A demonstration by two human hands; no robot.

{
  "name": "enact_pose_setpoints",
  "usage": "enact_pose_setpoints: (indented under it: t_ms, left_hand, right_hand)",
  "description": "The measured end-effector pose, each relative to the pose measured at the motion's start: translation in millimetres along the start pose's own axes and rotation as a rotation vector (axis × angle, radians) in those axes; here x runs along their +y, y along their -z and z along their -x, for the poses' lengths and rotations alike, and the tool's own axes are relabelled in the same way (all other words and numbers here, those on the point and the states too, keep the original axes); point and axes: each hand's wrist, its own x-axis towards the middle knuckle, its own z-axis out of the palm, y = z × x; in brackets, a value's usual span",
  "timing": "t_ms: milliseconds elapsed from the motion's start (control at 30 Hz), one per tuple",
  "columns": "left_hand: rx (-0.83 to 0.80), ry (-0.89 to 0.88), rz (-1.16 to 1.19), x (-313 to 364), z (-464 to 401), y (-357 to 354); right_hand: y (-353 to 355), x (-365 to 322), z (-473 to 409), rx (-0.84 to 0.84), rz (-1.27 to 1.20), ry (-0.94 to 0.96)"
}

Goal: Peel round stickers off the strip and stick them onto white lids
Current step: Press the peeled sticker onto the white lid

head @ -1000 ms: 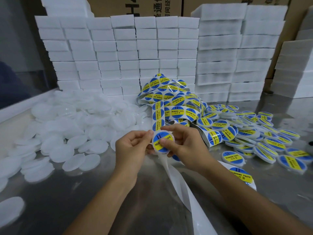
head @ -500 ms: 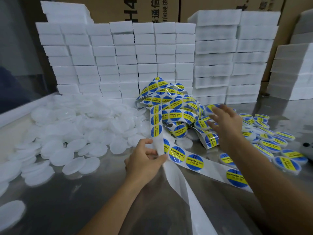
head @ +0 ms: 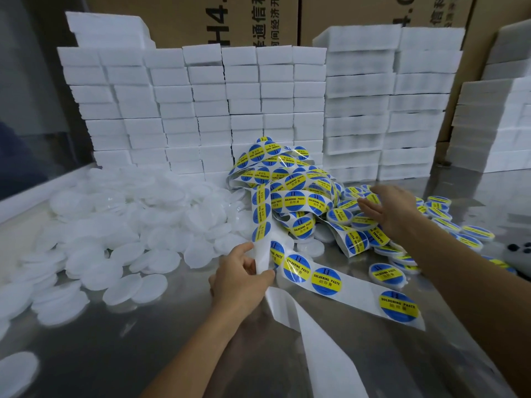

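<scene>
Left hand [head: 240, 278] pinching sticker strip [head: 321, 278] at bare backing, thumb and fingers [head: 265, 273] curled on it. Strip's long axis running rightward along counter [head: 143, 354], next stickers just right of the pinch. Right hand [head: 388, 209] fingers straight, spread, holding nothing, over labelled lids [head: 448, 225] far right. Plain white lids [head: 129, 225] heaped left, nearer left hand. Likely next: fresh lid; free right hand must cross over strip.

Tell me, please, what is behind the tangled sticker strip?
Behind the strip stand stacked white foam blocks, with cardboard boxes behind them. The strip hides the lowest blocks; what lies underneath it cannot be seen.
</scene>
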Motion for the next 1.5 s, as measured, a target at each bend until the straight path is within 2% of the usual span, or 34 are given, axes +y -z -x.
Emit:
enact_pose_setpoints:
  t_ms: [200, 367, 500, 600, 700, 800, 900, 1067, 1167, 1233, 1367, 1500]
  left_hand:
    - [-0.041, 0.017, 0.090, 0.6, -0.9, 2.6]
    - [-0.088, 0.068, 0.309, 4.3, -1.1, 9.7]
    - [-0.147, 0.081, 0.458, 6.9, -1.4, 9.7]
    - [-0.220, 0.027, 0.475, 8.4, 4.2, 6.3]
    - [-0.263, -0.049, 0.441, 10.6, 7.6, 3.9]
    - [-0.282, -0.111, 0.396, 13.1, 10.6, 2.4]
    - [-0.261, -0.138, 0.387, 12.8, 12.0, 0.9]
    - [-0.242, 0.035, 0.598, 19.2, 10.1, 8.8]
    - [-0.250, 0.032, 0.598, 18.6, 10.6, 10.8]
    - [-0.249, 0.025, 0.604, 17.4, 10.6, 11.0]
    - [-0.249, 0.010, 0.597, 16.1, 9.1, 10.7]
    - [-0.248, -0.038, 0.530, 15.4, 10.1, 8.9]
  right_hand:
    - [-0.1, 11.6, 10.5, 0.026, 0.187, 0.227]
    - [-12.6, 23.0, 40.3, 0.015, 0.329, 0.476]
    - [-29.0, 40.8, 77.8, -0.097, 0.433, 0.640]
    - [-39.6, 53.6, 107.3, -0.301, 0.499, 0.627]
    - [-46.7, 64.3, 129.4, -0.488, 0.554, 0.529]
    - [-52.2, 75.1, 137.4, -0.458, 0.619, 0.553]
    - [-53.6, 79.2, 137.1, -0.425, 0.543, 0.537]
    - [-42.2, 74.3, 137.1, -0.552, 0.361, 0.392]
    - [-38.9, 73.7, 138.3, -0.606, 0.396, 0.385]
    - [-38.6, 76.5, 139.8, -0.582, 0.500, 0.513]
    - [-36.8, 80.4, 138.3, -0.458, 0.769, 0.939]
    - [-38.7, 78.9, 139.4, -0.413, 0.944, 1.298]
